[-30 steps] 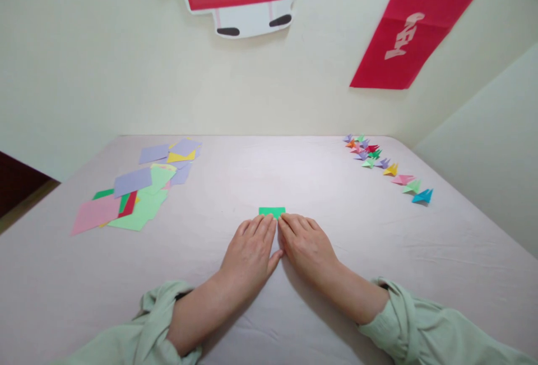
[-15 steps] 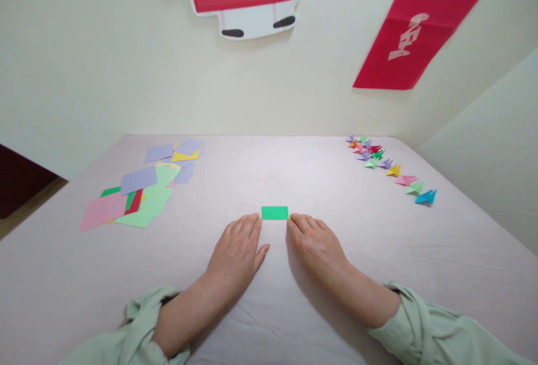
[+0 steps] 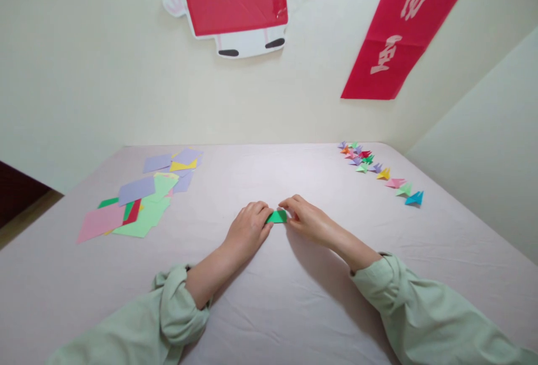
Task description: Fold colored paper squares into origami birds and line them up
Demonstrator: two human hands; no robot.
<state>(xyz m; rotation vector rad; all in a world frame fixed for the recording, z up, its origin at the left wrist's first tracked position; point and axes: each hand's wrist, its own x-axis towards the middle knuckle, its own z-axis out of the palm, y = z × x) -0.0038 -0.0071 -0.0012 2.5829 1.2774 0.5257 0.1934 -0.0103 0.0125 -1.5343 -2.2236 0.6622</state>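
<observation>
The green paper [image 3: 277, 217] is pinched at its ends in the closed grip of the left hand [image 3: 247, 227] and right hand [image 3: 309, 220], low on the pale sheet [image 3: 269, 309]. A corner fold seems in hand; edges should be aligned before creasing. Flat squares [image 3: 138, 202] lie well left of it, folded pieces [image 3: 380, 170] well right.

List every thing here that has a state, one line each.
green paper: folded small, lying on the table, held at both ends.
left hand: closed on its left end.
right hand: fingertips gripping its right end.
loose sheets: flat, unfolded, overlapping.
folded figures: creased into shape, lying in a row.
</observation>
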